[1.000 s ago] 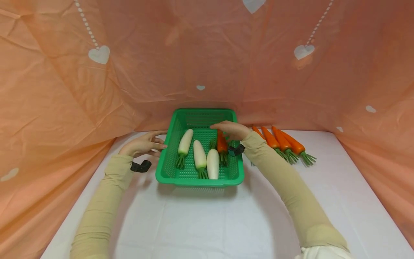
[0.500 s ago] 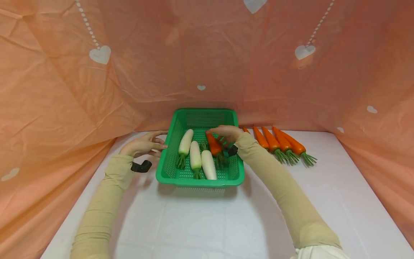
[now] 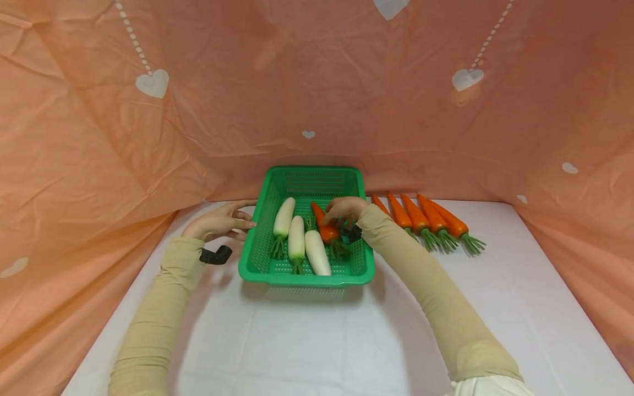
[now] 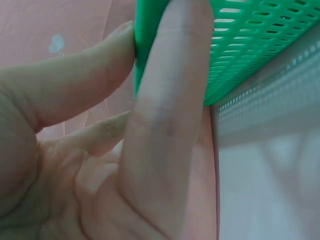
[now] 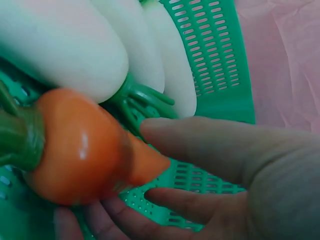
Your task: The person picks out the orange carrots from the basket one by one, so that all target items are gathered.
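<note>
A green perforated basket (image 3: pixel 307 279) stands on the table and holds three white radishes: one on the left (image 3: pixel 284 217), one in the middle (image 3: pixel 296 236) and one on the right (image 3: pixel 317 253) with its stalks toward the back. Beside the right radish lies an orange carrot (image 3: pixel 324 226), its green stalks toward the front. My right hand (image 3: pixel 345 210) is inside the basket, thumb and fingers round this carrot (image 5: pixel 80 150) in the right wrist view. My left hand (image 3: pixel 218 221) holds the basket's left rim (image 4: pixel 146 30), thumb on one side and a finger on the other.
Several carrots (image 3: pixel 416 212) lie in a row on the white table (image 3: pixel 297 341) to the right of the basket, partly behind the right forearm. An orange curtain (image 3: pixel 317 82) with white hearts rises behind and at both sides.
The carrot in the basket has shifted left with my right hand and turned aslant. The middle and right radishes have moved left too, the right one tilting. The left hand stays put.
</note>
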`<state>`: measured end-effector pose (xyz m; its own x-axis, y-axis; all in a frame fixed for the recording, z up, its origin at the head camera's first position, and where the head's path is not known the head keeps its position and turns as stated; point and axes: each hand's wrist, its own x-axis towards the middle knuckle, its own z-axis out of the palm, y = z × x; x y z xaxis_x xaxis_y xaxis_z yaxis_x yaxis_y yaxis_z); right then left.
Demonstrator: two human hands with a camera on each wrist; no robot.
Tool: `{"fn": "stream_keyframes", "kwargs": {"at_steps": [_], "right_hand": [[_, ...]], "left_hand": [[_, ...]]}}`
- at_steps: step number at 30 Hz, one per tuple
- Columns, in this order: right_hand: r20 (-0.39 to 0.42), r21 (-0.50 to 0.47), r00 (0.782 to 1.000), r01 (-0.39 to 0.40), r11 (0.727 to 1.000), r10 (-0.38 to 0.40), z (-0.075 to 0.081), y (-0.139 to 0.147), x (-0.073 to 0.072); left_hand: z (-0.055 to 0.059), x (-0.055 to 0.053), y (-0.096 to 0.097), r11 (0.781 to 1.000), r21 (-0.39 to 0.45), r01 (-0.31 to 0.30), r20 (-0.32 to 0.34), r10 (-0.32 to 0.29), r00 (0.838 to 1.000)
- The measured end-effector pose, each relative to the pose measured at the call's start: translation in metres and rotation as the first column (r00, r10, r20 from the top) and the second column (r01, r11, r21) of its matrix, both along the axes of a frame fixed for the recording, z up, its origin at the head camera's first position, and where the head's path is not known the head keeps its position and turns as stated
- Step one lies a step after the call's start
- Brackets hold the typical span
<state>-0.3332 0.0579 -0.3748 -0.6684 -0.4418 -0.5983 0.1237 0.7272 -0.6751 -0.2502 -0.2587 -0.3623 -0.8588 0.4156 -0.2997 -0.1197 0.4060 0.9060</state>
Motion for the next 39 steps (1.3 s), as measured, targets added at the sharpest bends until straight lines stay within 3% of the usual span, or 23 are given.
{"fn": "stream_keyframes", "kwargs": {"at_steps": [6, 16, 19, 26, 30, 33, 39], "right_hand": [[0.001, 0.022, 1.000, -0.028, 0.999, 0.028, 0.000, -0.001, 0.003], [-0.038, 0.117, 0.981, -0.185, 0.976, 0.191, 0.001, -0.001, 0.004], [-0.046, 0.119, 0.981, -0.183, 0.976, 0.190, 0.003, -0.002, 0.007], [-0.007, 0.067, 0.994, -0.106, 0.992, 0.107, 0.010, -0.001, 0.010], [0.003, -0.048, 0.999, -0.033, 0.998, 0.033, 0.021, 0.002, 0.011], [0.039, -0.181, 0.999, 0.008, 0.983, -0.001, 0.031, 0.006, 0.013], [0.015, -0.333, 1.000, -0.020, 0.943, 0.027, 0.054, 0.023, 0.020]], "left_hand": [[-0.001, 0.001, 0.001, 0.999, 0.041, -0.009, 0.004, 0.008, 1.000], [0.002, 0.002, 0.002, 1.000, 0.006, -0.019, 0.016, 0.019, 1.000], [0.002, 0.002, 0.003, 1.000, 0.012, -0.016, 0.015, 0.016, 1.000], [0.001, 0.002, 0.003, 1.000, 0.016, -0.010, 0.012, 0.009, 1.000], [0.001, 0.001, 0.002, 1.000, 0.015, -0.008, 0.009, 0.008, 1.000], [0.002, 0.001, 0.003, 1.000, 0.018, -0.009, 0.011, 0.009, 1.000], [0.002, 0.002, 0.003, 1.000, 0.023, -0.014, 0.017, 0.013, 1.000]]}}
